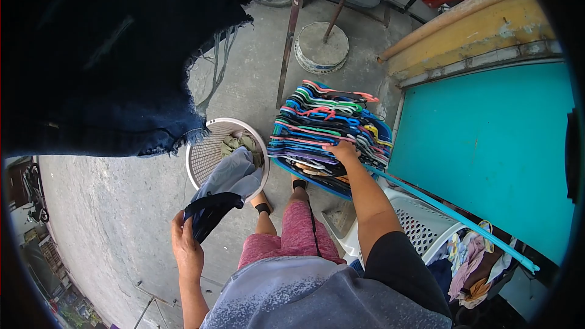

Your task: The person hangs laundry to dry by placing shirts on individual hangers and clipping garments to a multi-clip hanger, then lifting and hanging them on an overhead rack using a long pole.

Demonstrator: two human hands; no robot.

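Note:
My left hand (187,244) grips the dark waistband of a garment (226,181), whose light blue-grey part hangs over the rim of a white laundry basket (196,167). An olive cloth (242,144) lies inside that basket. On the other side, my right hand (343,151) reaches into a thick row of coloured plastic hangers (326,125). Its fingers are bent around a hanger near the front of the row, partly hidden by the hand. A blue container edge (286,167) shows beneath the hangers.
Dark frayed denim (122,85) hangs close at the upper left. A round concrete base (322,47) with a rusty rod stands ahead. At right are a turquoise panel (487,146), a turquoise pole (451,212) and a white basket (420,222) beside piled clothes (469,262).

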